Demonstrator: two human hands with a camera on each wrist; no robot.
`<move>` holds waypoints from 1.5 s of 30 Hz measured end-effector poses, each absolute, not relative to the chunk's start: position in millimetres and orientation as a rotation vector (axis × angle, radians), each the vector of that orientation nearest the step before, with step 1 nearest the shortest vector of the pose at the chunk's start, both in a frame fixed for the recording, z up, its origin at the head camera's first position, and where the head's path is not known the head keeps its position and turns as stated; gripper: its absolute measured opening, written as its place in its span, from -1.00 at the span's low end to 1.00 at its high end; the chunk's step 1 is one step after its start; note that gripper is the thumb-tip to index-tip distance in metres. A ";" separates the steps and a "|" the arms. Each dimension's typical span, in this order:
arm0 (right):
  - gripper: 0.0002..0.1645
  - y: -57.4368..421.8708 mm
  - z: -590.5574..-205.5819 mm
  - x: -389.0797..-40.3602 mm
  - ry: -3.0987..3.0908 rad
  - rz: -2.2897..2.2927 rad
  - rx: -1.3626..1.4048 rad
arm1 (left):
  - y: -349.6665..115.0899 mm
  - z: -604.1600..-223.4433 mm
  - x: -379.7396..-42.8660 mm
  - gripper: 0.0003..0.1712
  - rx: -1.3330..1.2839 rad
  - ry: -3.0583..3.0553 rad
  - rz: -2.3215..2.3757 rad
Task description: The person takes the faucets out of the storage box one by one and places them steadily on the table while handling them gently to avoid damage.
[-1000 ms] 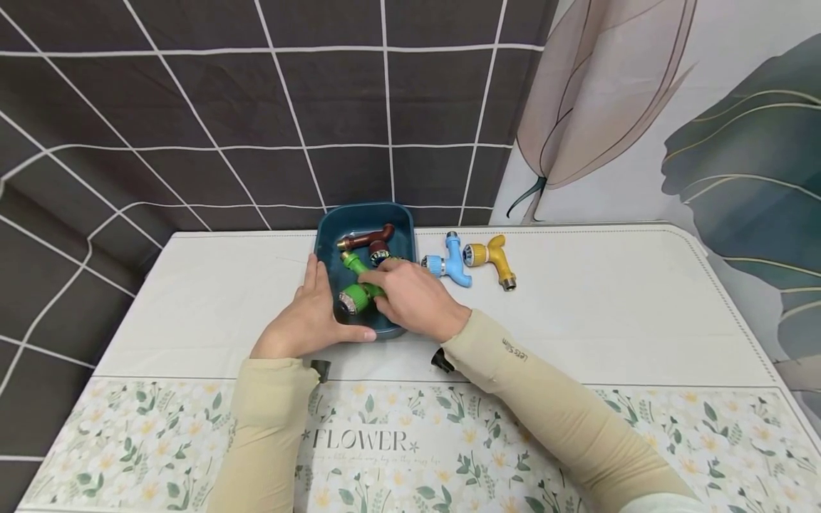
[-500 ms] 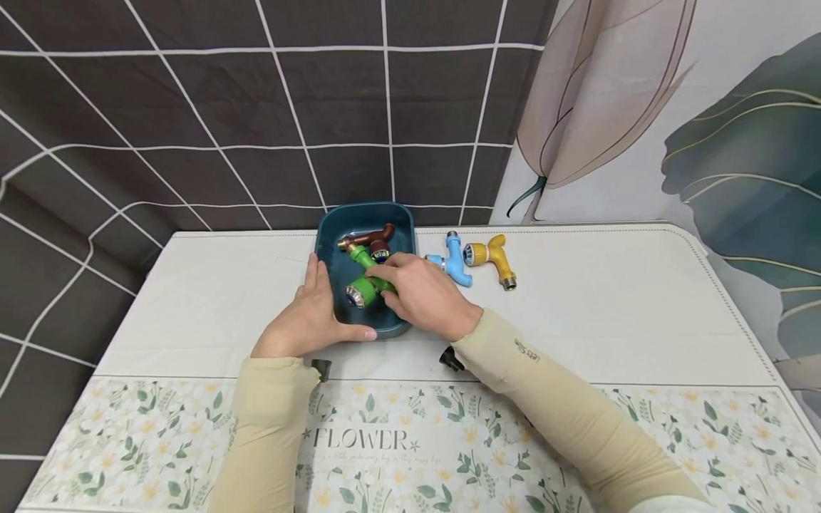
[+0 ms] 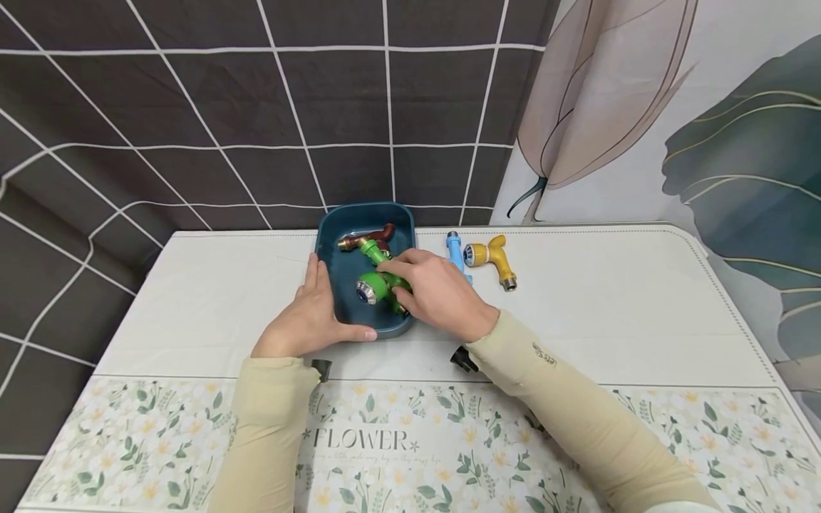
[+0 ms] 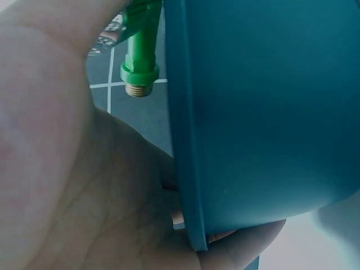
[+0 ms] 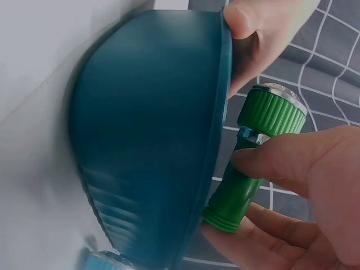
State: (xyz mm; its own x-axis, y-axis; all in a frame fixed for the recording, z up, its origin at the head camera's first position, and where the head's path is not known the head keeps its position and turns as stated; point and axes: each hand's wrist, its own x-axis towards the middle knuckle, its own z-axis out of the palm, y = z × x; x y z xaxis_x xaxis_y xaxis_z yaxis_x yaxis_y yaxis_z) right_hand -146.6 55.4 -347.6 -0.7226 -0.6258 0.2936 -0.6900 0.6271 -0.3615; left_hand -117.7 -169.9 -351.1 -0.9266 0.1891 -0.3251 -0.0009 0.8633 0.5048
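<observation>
My right hand (image 3: 442,293) pinches a green tap (image 3: 374,286) between thumb and fingers, above the dark teal basin (image 3: 328,231). In the right wrist view the tap's ribbed knob (image 5: 273,109) stands past the basin's rim. The left wrist view shows its brass-threaded end (image 4: 139,89) hanging free. My left hand (image 3: 304,313) rests against the basin's near left corner, fingers straight along the left side and thumb along the front. A brown-red tap (image 3: 368,239) lies inside the basin, partly hidden behind the green one.
A light blue tap (image 3: 455,251), partly covered by my right hand, lies on the white table (image 3: 609,306) right of the basin. Beside it lies a yellow tap (image 3: 494,258). A dark tiled backdrop (image 3: 333,107) rises directly behind the basin.
My right hand has lifted the green tap and carried it rightward within the basin's outline. It covers more of the blue tap now. My left hand has stayed put.
</observation>
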 end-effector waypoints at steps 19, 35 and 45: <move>-0.56 76.0 -340.3 -144.0 -2.675 0.700 1.011 | -170.8 -352.6 -116.8 0.71 0.128 2.660 0.710; -0.59 101.8 -343.1 -146.5 -2.628 0.684 0.916 | -171.0 -350.5 -117.2 0.70 0.143 2.672 0.711; -0.57 113.7 -345.2 -146.7 -2.633 0.700 0.888 | -169.9 -350.8 -118.2 0.70 0.137 2.676 0.707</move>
State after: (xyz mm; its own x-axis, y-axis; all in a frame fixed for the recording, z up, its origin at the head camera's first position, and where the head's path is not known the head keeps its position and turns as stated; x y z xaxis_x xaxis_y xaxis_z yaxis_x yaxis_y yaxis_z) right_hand -146.7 113.7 -345.2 -0.7738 -0.4920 0.3990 -0.6252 0.6945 -0.3562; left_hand -118.2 -169.9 -350.8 -0.9276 0.1846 -0.3249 0.0001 0.8695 0.4938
